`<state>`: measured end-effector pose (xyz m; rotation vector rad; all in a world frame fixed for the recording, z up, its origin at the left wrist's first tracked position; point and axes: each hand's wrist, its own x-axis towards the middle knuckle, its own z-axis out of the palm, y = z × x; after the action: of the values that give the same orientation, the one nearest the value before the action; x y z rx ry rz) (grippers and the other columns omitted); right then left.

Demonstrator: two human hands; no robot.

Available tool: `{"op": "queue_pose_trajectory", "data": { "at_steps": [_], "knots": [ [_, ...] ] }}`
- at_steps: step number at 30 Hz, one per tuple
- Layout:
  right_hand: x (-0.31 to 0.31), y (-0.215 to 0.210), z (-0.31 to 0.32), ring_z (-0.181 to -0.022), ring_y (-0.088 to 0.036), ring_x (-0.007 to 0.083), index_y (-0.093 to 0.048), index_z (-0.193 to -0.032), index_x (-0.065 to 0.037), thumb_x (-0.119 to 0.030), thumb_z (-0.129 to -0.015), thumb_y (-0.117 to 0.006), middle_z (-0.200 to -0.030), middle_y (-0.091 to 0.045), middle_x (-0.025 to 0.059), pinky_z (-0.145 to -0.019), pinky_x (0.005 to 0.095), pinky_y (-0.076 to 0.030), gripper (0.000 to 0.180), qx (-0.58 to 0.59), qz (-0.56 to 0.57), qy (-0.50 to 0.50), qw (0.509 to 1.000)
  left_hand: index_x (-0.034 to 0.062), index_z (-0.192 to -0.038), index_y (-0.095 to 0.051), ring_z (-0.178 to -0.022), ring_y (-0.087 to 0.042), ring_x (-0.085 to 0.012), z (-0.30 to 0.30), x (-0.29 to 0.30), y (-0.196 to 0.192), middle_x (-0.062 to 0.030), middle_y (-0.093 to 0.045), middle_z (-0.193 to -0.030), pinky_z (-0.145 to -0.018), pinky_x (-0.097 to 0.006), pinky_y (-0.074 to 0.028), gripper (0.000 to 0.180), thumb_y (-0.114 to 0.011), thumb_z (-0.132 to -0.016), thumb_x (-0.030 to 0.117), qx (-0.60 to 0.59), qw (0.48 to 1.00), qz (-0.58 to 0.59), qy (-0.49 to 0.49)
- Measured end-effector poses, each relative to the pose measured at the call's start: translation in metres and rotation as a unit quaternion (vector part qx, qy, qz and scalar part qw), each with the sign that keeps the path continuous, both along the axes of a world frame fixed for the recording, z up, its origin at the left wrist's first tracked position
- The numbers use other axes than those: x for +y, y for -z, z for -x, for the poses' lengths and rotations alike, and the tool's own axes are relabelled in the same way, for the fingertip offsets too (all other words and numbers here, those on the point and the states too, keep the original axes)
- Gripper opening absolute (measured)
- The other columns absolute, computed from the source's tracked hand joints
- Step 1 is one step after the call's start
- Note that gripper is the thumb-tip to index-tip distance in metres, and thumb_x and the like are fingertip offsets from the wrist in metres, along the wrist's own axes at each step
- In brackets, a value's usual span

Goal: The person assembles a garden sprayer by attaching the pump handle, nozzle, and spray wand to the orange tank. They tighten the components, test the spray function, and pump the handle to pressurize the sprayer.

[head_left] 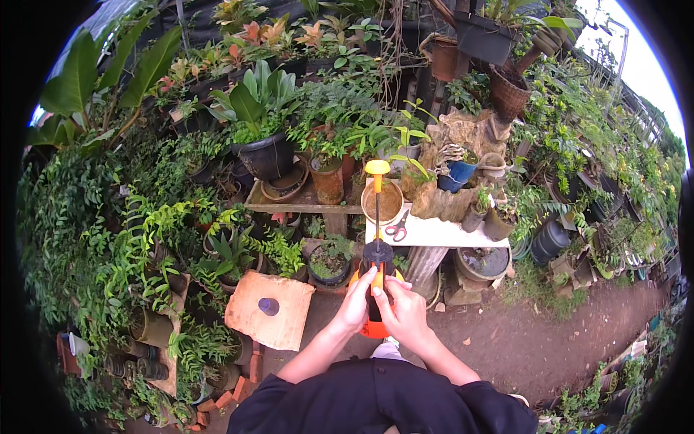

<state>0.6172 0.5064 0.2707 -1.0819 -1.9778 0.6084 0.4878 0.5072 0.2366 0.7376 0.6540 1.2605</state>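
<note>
Both of my hands are wrapped round a pump sprayer (377,253) held upright in front of my body. It has an orange body, a black collar and a yellow pump handle (377,168) drawn up on a thin dark rod. My left hand (354,305) grips its left side. On the other side my right hand (405,311) holds it, fingers curled at a yellow part below the collar. My fingers hide much of the body. Beyond the sprayer, a round pot (390,202) and red-handled scissors (397,228) rest on a white board (452,234).
To my left, a wooden block (243,311) carries a small dark purple cap-like piece (269,307). A plank shelf (332,207) bears a large black pot (266,155). A blue pot (457,176) sits by carved wood. Dirt ground (506,325) lies to the right.
</note>
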Motion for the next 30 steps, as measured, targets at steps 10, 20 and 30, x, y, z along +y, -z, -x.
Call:
{"op": "queue_pose_trajectory", "data": {
  "at_steps": [10,20,30],
  "knots": [
    [0.024,-0.007,-0.033,-0.065,-0.070,0.0293,-0.068,-0.108,-0.001,-0.023,-0.090,-0.065,-0.093,-0.072,0.0173,-0.057,0.0381,-0.056,0.029,-0.045,-0.071,-0.095,0.992,-0.0080,-0.096,-0.067,-0.093,-0.068,-0.0273,-0.006,0.024,0.009,-0.0233,-0.071,-0.100,-0.090,-0.036,-0.050,0.048,-0.037,-0.094,0.029,0.172,0.984,-0.024,-0.047],
    [0.122,0.000,-0.123,-0.063,-0.071,0.0167,-0.070,-0.097,0.003,-0.005,-0.090,-0.065,-0.075,-0.072,0.0126,-0.055,0.0261,-0.054,0.012,0.066,-0.057,-0.043,0.995,0.0052,-0.083,-0.052,-0.060,-0.048,-0.0109,-0.069,0.124,0.028,-0.0011,-0.047,-0.064,-0.059,-0.026,-0.041,0.028,-0.041,-0.094,0.028,-0.024,0.997,0.066,-0.016],
    [0.246,-0.010,-0.248,-0.056,-0.064,0.0090,-0.071,-0.092,0.002,-0.011,-0.096,-0.059,-0.069,-0.071,0.0063,-0.054,0.0225,-0.049,0.019,0.084,-0.046,0.049,0.994,0.0059,-0.071,-0.047,-0.041,-0.034,-0.0076,-0.168,0.229,0.063,0.0017,-0.038,-0.051,-0.041,-0.024,-0.028,0.034,-0.044,-0.097,0.028,0.093,0.992,0.014,-0.086]
  ]
}}
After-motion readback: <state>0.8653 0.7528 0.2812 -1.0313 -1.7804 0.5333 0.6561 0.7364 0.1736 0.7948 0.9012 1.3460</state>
